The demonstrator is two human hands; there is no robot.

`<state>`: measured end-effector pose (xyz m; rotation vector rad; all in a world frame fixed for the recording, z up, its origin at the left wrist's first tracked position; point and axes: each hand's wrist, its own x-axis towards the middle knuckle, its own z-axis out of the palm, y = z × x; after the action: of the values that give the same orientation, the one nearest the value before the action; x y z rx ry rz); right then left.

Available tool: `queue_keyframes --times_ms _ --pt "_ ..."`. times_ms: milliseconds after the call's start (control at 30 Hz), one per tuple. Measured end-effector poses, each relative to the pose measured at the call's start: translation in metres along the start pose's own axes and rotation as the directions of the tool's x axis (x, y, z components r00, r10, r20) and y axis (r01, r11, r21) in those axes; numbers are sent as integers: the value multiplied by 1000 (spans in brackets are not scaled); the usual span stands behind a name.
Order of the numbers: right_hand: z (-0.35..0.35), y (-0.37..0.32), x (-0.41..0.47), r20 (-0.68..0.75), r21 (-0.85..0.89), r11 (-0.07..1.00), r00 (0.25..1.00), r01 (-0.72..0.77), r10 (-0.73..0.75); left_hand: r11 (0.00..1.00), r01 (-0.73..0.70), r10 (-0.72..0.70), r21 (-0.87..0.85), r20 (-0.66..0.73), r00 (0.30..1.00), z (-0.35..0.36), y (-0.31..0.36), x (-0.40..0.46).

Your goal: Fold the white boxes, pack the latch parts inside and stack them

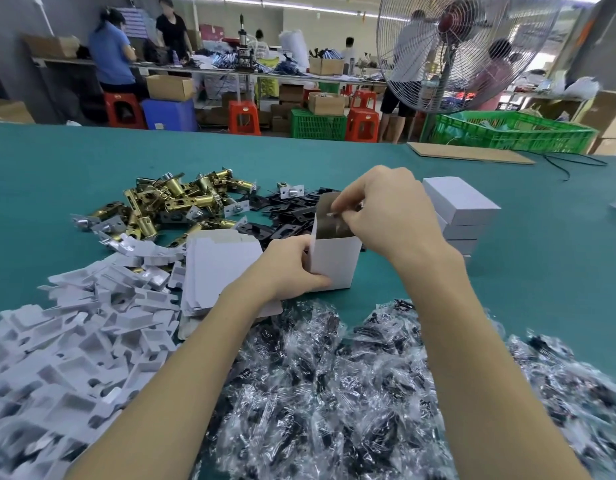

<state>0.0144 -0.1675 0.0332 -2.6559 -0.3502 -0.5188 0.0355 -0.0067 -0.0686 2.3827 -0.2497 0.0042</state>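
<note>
From the head camera, an upright open-topped white cardboard box (334, 261) stands at the centre of the teal-covered work table (507, 271). The left hand (292, 268), at the box's nine o'clock, curls its fingers and thumb round the side wall to steady it. The right hand (386, 209), at the box's one o'clock, pinches something small over the open mouth, with fingertips close together; whether it is a flap or a metal part I cannot tell.

At three o'clock a stack of closed white boxes (462, 213) stands near, so several look finished. Judging by the rest, much is left: a pile of flat unfolded white carton blanks (216, 268) at nine o'clock, a heap of brass-coloured latch bodies (181, 199) at ten, black metal plates (289, 213) at twelve, white folded card inserts (74, 341) at eight, and clear plastic bags of dark screws (368, 393) at six.
</note>
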Motion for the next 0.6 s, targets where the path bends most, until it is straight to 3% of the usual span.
queue_keyframes --times_ms 100,200,300,433,500,600 --pt "-1 0 -1 30 24 999 999 -34 33 1000 1 -1 -6 3 1000 1 1 -1" --pt "-1 -2 -3 129 -130 988 987 -79 96 1000 -1 1 -16 5 1000 0 2 -2" --pt "-4 -8 -5 287 -271 962 954 -8 89 1000 -9 9 -25 5 1000 0 2 -3" --pt "-8 -13 -11 459 -256 965 885 48 77 1000 -20 20 -22 -8 1000 0 2 -4" --pt "-11 -13 -12 484 -246 968 872 59 70 1000 -20 20 -23 -9 1000 -1 2 -4" --pt "-17 -10 -9 396 -222 973 917 58 36 1000 -2 2 -31 -6 1000 -2 3 -4"
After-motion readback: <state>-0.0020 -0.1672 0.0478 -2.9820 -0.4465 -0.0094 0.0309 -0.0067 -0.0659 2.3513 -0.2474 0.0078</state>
